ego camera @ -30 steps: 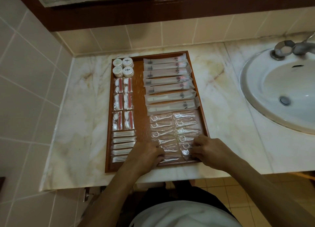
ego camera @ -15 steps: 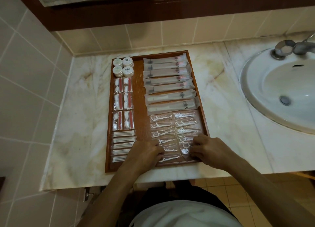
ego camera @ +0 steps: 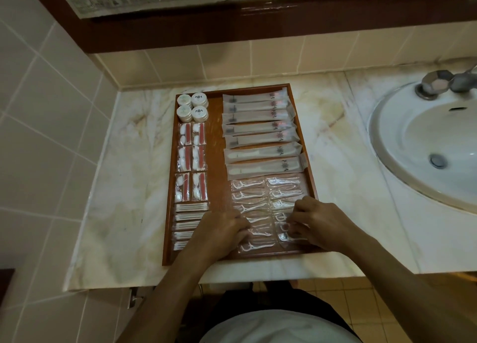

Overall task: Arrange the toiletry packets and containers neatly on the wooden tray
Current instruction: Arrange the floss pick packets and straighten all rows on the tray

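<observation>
Both hands, left [ego camera: 227, 229] and right [ego camera: 320, 224], lay curled on the floss packets [ego camera: 258, 206] in the tray [ego camera: 216, 141]; whether they pinched any was unclear.

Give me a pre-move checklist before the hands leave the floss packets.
1. Tray fully on the counter: ok.
2. Left hand on the left floss column: ok.
3. Right hand on the right floss column: ok.
4. Near floss packets squared up: cannot tell, hands cover them.
5. Long sachets stacked in one column: ok, slightly fanned.
6. Round tubs grouped in the far left corner: ok.
</observation>
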